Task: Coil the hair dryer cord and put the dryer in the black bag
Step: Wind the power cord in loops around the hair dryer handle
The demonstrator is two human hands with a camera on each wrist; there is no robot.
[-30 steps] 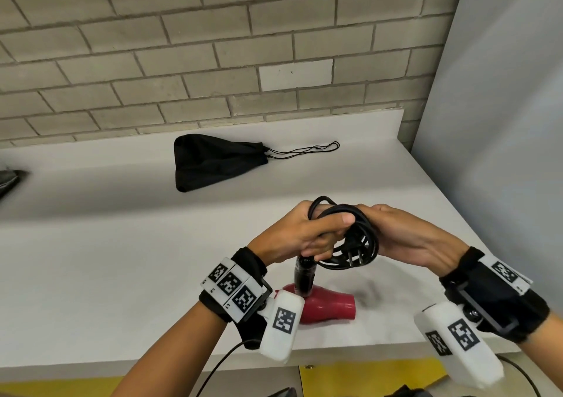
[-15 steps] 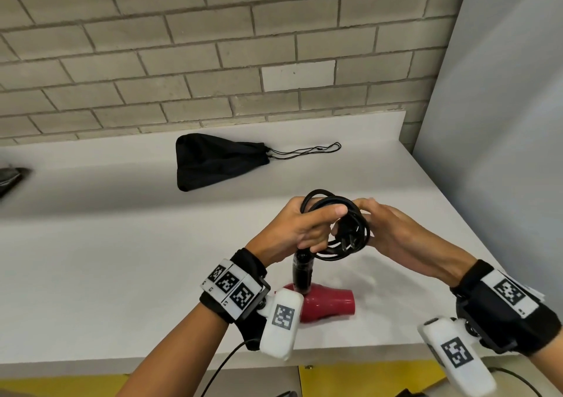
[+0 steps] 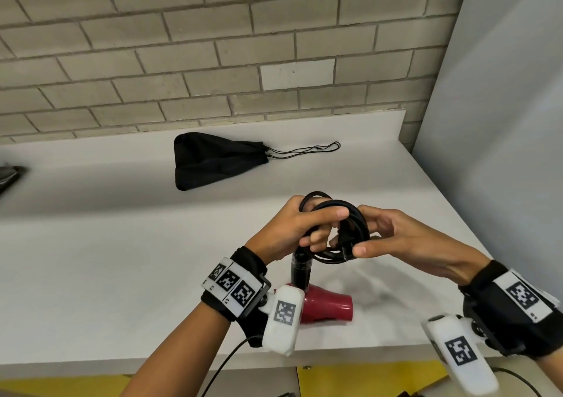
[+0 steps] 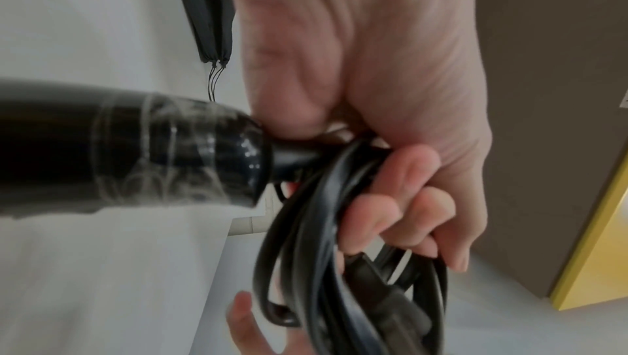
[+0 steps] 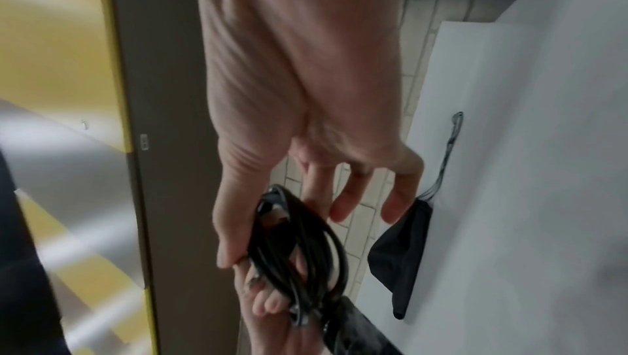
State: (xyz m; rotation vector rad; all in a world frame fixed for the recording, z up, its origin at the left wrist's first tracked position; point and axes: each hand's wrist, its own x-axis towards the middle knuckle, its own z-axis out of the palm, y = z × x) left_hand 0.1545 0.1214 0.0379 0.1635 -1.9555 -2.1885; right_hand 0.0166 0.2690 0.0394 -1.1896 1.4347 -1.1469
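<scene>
The red hair dryer (image 3: 327, 308) rests its barrel on the white counter (image 3: 122, 275), black handle (image 3: 301, 270) pointing up. Above the handle, the black cord (image 3: 335, 203) is wound into a small coil. My left hand (image 3: 316, 226) grips the coil at the handle's top, thumb over it; the left wrist view shows its fingers curled through the loops (image 4: 306, 226). My right hand (image 3: 377, 235) pinches the coil's right side near the plug, thumb in front and forefinger behind, other fingers spread loose (image 5: 360, 199). The black drawstring bag (image 3: 210, 162) lies flat farther back, apart from both hands.
A brick wall runs behind the counter and a grey panel (image 3: 502, 122) closes its right side. A dark object (image 3: 9, 174) sits at the far left edge. The bag's drawstrings (image 3: 304, 150) trail right. Yellow fronts (image 3: 365, 375) show below the counter's near edge.
My right hand has slid back from clasping over the coil to a thumb-and-forefinger hold near the plug. The left hand and dryer have hardly moved.
</scene>
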